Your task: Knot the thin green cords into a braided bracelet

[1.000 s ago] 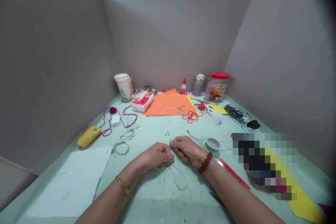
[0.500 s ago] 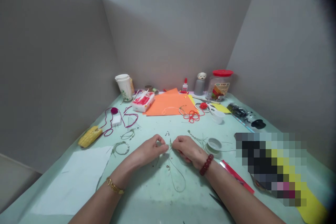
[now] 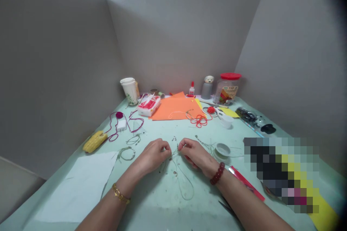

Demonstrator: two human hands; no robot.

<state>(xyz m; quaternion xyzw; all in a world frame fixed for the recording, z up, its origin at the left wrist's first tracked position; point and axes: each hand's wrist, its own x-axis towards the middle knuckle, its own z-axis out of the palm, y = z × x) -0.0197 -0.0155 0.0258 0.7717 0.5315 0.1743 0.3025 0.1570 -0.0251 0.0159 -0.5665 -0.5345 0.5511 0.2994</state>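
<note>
Head view: left hand (image 3: 154, 157) and right hand (image 3: 196, 157) fingers pinch wire (image 3: 177, 160) over pale tabletop (image 3: 151, 205), grey walls (image 3: 176, 43) behind.

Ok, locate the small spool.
In the head view, the small spool lies beyond and to the right of the right hand, just above the red strip.

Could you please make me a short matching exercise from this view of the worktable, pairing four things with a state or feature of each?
Things:
1. the left hand
2. the right hand
3. the orange paper sheet
4. the clear jar

Features:
A. lies flat beside a packet of tissues
B. wears a red bead bracelet
C. has a red lid
D. wears a gold bracelet

Pairs: 1-D, 2-B, 3-A, 4-C.
</note>
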